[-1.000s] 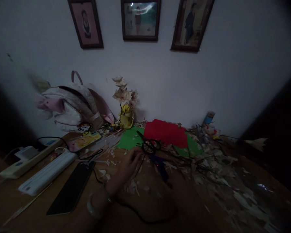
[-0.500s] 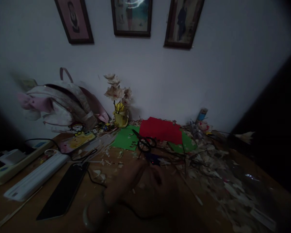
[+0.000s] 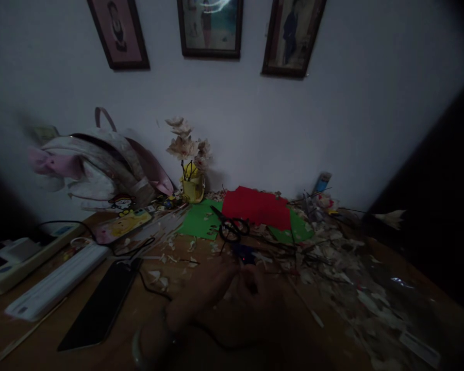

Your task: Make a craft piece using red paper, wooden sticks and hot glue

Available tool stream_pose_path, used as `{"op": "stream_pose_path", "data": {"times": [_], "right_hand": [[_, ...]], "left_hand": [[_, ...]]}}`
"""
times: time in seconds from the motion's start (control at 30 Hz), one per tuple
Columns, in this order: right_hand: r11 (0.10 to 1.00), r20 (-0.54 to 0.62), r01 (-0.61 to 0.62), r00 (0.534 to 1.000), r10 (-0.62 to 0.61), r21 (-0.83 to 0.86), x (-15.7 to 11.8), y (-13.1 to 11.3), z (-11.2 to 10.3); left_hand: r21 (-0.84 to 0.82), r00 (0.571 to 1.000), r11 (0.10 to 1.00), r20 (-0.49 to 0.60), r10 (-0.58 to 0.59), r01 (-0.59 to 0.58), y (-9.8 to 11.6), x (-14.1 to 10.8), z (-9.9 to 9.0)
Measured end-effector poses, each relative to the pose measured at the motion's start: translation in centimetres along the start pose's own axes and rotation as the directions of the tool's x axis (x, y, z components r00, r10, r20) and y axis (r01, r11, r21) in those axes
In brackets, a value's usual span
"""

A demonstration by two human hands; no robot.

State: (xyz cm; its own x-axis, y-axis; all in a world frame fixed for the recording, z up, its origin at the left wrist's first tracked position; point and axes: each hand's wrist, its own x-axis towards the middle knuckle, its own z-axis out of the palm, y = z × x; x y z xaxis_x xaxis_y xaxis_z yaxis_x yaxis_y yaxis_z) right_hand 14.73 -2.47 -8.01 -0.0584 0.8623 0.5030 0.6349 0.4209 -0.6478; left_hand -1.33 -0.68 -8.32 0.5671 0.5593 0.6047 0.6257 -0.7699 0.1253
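- Since the earlier frames, the left hand [image 3: 203, 288] has moved from beside the scissors to just in front of the right hand [image 3: 255, 293], and the two hands now sit close together.
- The left hand's fingers [image 3: 216, 275] stretch forward and slightly apart from the palm; I cannot tell if they pinch anything.
- The right hand lies deep in shadow, its fingertips [image 3: 242, 273] near the left hand's; its grip is too dark to tell.
- The left forearm [image 3: 150, 330] angles in from the lower left, with a pale bangle [image 3: 136, 346] at the wrist.
- Black-handled scissors [image 3: 232, 230] lie just beyond the hands, on the edge of a bright green paper sheet [image 3: 199, 226] and touching a red paper sheet [image 3: 255, 207].
- A dark blue object with a tiny red light [image 3: 243, 253] lies just below the scissors, near the fingertips.
- Pale paper scraps [image 3: 332, 268] and thin dark stems [image 3: 305, 252] litter the wooden desk [image 3: 116, 335] to the right.
- A thin black cable [image 3: 150, 291] runs across the desk under the hands.
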Motion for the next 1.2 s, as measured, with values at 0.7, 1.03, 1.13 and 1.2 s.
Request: {"op": "stream_pose_path", "data": {"times": [0.7,1.03,1.13,1.2], "right_hand": [[0.919,-0.274,-0.146,0.927,0.257,0.367,0.3,0.3,-0.8],[0.588,-0.129,-0.251,0.839,0.528,0.769,3.0,2.6,-1.7],[0.626,-0.158,-0.235,0.848,0.506,0.744,3.1,2.6,-1.9],[0.652,-0.183,-0.221,0.851,0.492,0.726,3.0,2.6,-1.9]], "left_hand": [[-0.323,0.806,0.810,-0.188,-0.562,0.489,-4.9,0.9,-0.6],[-0.389,0.867,0.804,-0.025,-0.498,0.450,-4.5,0.9,-0.8],[-0.400,0.876,0.807,-0.019,-0.481,0.435,-4.3,0.8,-0.9],[-0.407,0.884,0.812,-0.023,-0.467,0.418,-4.4,0.8,-0.8]]}}
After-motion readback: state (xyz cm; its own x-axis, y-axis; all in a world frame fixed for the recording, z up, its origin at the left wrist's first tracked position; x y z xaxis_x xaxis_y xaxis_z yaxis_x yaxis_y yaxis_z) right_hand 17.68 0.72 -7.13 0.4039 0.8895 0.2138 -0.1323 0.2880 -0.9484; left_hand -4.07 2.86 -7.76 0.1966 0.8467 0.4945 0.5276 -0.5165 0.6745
